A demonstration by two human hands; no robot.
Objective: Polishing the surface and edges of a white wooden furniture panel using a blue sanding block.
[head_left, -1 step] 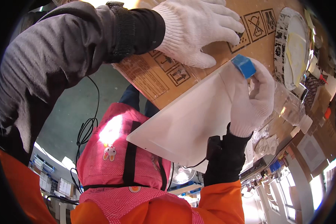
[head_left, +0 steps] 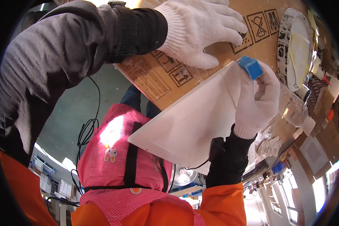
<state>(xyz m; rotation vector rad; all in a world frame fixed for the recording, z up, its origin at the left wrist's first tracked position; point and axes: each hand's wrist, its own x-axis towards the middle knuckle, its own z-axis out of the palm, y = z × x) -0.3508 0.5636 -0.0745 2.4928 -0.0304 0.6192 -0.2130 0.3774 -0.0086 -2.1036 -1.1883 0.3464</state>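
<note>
My left hand, in a white knit glove, lies flat with fingers spread on a brown cardboard sheet printed with dark symbols. My right hand, gloved the same way, pinches a small blue block. The block sits at the far edge of a smooth white panel, beside the corner nearest my right fingers. Whether it touches the panel I cannot tell. The panel lies over the cardboard, and one pointed corner juts toward my body. My right hand covers part of the panel's right side.
Right of the cardboard is a rounded, dark-rimmed white tray. A clear plastic bottle lies near my right wrist, with a crumpled white cloth closer in. A black cable coils on the floor at left. My pink apron hangs below the panel.
My right hand and the blue block have shifted slightly to the right along the panel's edge. The left hand and panel look almost unmoved.
</note>
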